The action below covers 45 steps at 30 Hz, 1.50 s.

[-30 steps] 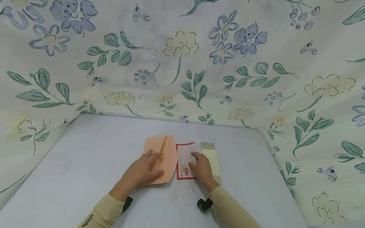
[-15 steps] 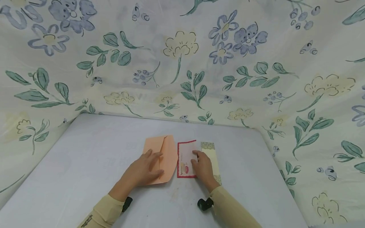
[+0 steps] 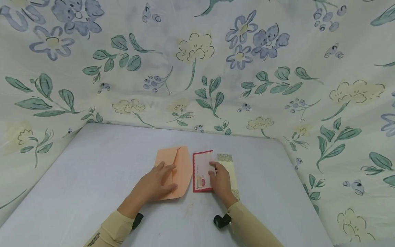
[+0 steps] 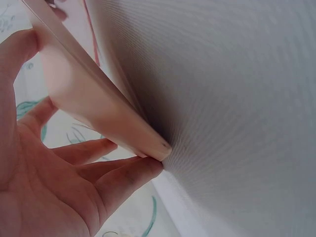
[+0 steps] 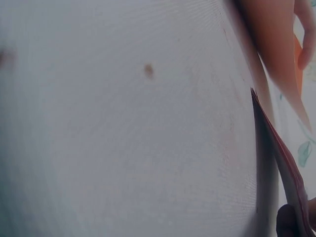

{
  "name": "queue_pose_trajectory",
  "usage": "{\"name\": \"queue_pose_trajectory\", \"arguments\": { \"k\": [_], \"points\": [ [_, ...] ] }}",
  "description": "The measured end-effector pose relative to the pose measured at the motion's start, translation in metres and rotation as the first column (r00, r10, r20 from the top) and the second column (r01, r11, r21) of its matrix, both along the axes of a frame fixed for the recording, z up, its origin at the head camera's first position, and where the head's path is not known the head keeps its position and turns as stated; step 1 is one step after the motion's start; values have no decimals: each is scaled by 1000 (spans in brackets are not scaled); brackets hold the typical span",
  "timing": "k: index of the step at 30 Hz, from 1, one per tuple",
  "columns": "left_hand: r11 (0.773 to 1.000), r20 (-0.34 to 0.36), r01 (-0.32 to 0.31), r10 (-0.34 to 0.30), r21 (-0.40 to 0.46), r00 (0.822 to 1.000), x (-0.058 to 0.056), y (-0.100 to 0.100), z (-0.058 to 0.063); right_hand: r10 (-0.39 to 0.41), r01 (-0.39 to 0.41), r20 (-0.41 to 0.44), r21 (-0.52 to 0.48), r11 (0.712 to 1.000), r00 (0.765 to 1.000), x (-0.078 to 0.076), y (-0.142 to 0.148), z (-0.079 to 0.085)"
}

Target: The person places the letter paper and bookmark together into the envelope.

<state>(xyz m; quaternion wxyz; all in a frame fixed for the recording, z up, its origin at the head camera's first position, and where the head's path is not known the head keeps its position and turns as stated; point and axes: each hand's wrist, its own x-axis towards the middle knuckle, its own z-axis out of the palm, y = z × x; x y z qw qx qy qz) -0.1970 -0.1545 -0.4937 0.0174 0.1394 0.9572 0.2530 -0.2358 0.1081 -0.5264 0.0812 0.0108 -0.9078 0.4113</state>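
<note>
Resting spread, slightly bent fingertips on a peach paper envelope (image 3: 182,175), the left hand (image 3: 156,183) reaches in from seven o'clock and lies palm down over it. The envelope's blunt-pointed side faces three o'clock, and a creased fold runs from its twelve o'clock edge down its face. From the left wrist, thumb and fingers touch the paper without curling round it, and a dark shadow lies beneath it.

Just beside the envelope, at its three o'clock, is a red-edged greeting card (image 3: 202,168), with a small printed picture near its six o'clock end. The right hand (image 3: 221,181), coming from five o'clock, pinches the card's three o'clock side between thumb and finger; from the right wrist the card shows edge-on, tilted off the tabletop.

Partly under that hand in the head view, at the greeting card's three o'clock, lies a pale yellow card (image 3: 232,169) with glittery bands at twelve and six. All this sits on a white tabletop (image 3: 108,178) before a floral cloth (image 3: 172,115). Tan sleeves (image 3: 251,224) cover both forearms.
</note>
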Motion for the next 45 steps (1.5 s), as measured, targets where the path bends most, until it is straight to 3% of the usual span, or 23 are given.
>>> {"name": "queue_pose_trajectory", "arguments": {
  "k": [12,45],
  "points": [
    [1000,9,1,-1,2,1000,0,1,1,-35,35,17,-11,999,999,-2,2,-2],
    [1000,3,7,-7,-13,1000,-1,1,0,-54,53,-37,-32,998,998,-2,5,2]
  ]
}}
